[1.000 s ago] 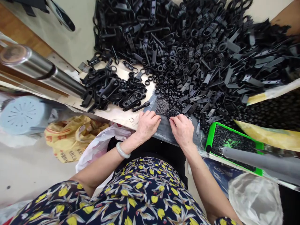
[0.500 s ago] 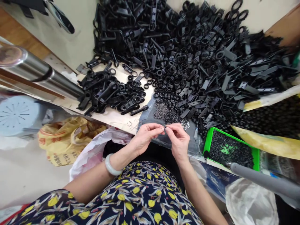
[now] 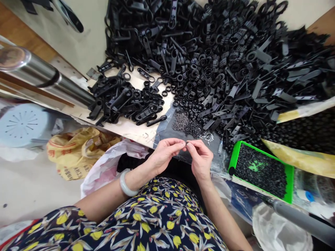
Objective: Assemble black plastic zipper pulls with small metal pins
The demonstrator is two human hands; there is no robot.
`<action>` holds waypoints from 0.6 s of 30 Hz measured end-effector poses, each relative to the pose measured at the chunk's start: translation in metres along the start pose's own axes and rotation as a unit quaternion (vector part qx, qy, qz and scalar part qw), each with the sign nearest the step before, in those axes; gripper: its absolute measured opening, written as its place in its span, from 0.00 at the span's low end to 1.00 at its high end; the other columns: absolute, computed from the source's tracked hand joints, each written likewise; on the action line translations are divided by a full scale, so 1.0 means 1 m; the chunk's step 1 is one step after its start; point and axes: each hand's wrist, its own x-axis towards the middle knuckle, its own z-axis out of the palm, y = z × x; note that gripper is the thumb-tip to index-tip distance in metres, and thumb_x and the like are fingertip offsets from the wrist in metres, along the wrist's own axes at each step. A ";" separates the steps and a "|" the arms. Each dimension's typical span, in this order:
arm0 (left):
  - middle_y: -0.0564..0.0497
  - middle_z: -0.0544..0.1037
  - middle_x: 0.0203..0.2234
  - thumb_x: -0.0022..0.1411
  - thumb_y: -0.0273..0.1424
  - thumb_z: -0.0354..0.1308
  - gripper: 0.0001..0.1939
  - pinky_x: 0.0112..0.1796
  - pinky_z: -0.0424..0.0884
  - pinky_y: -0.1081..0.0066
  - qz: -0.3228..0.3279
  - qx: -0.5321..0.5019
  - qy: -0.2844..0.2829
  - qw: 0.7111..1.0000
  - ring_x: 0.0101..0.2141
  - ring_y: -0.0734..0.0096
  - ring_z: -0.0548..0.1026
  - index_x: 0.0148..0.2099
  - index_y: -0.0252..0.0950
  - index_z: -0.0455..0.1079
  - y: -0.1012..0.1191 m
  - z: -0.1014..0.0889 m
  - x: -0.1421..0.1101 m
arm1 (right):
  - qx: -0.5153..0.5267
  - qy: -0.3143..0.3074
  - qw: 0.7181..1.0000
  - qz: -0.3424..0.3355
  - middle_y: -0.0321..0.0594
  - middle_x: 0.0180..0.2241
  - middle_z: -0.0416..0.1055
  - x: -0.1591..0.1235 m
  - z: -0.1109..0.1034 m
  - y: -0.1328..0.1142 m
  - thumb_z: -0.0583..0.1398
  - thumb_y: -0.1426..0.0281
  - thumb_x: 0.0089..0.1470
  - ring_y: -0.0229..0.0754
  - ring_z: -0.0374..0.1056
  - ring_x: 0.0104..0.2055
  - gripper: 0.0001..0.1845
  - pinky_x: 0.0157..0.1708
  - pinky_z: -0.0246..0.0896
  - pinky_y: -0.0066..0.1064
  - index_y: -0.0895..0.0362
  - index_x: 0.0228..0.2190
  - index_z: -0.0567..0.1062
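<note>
My left hand (image 3: 164,154) and my right hand (image 3: 201,158) meet fingertip to fingertip just off the table's near edge, both pinched on a tiny dark part (image 3: 186,143) too small to name. Right behind them lies a small heap of dark springs or screws (image 3: 186,124) on a grey sheet, with a few bright metal bits (image 3: 208,136) beside it. A huge pile of black plastic parts (image 3: 222,59) covers the table beyond. A smaller heap of black clips (image 3: 125,103) lies to the left.
A green tray (image 3: 261,170) of small black pieces sits at the right, with a grey tube (image 3: 300,219) below it. A steel cylinder (image 3: 44,78) lies at the left. Yellow (image 3: 75,150) and white bags (image 3: 112,162) hang under the table edge.
Both hands lifted off the small heap on the grey sheet and drew back toward me. They now pinch a tiny part together between their fingertips.
</note>
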 end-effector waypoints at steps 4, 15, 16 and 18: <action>0.51 0.78 0.27 0.52 0.34 0.74 0.11 0.30 0.59 0.74 -0.003 -0.006 0.008 1.000 0.25 0.80 0.64 0.35 0.32 0.82 0.001 0.003 -0.001 | -0.047 0.000 0.999 -0.019 0.38 0.34 0.77 0.001 -0.003 -0.004 0.69 0.66 0.58 0.41 0.73 0.36 0.03 0.35 0.71 0.34 0.52 0.35 0.84; 0.49 0.82 0.28 0.57 0.34 0.71 0.09 0.34 0.64 0.72 0.030 0.092 0.009 0.995 0.31 0.73 0.74 0.36 0.33 0.82 0.001 0.003 -0.006 | -0.206 -0.136 0.959 -0.141 0.39 0.36 0.78 0.017 -0.028 -0.028 0.65 0.72 0.63 0.39 0.74 0.35 0.06 0.32 0.70 0.31 0.51 0.40 0.83; 0.49 0.82 0.28 0.56 0.35 0.72 0.09 0.36 0.65 0.72 0.031 0.092 0.004 0.995 0.32 0.72 0.74 0.35 0.33 0.82 0.000 0.002 -0.006 | -0.214 -0.158 0.953 -0.146 0.39 0.36 0.78 0.019 -0.030 -0.029 0.65 0.72 0.63 0.39 0.73 0.35 0.07 0.31 0.70 0.31 0.51 0.40 0.83; 0.49 0.82 0.28 0.55 0.34 0.73 0.09 0.37 0.66 0.71 0.031 0.084 -0.002 0.996 0.32 0.72 0.75 0.34 0.33 0.81 -0.001 0.001 -0.005 | -0.230 -0.188 0.942 -0.156 0.39 0.36 0.79 0.021 -0.032 -0.032 0.64 0.73 0.64 0.38 0.74 0.34 0.07 0.30 0.69 0.30 0.51 0.40 0.83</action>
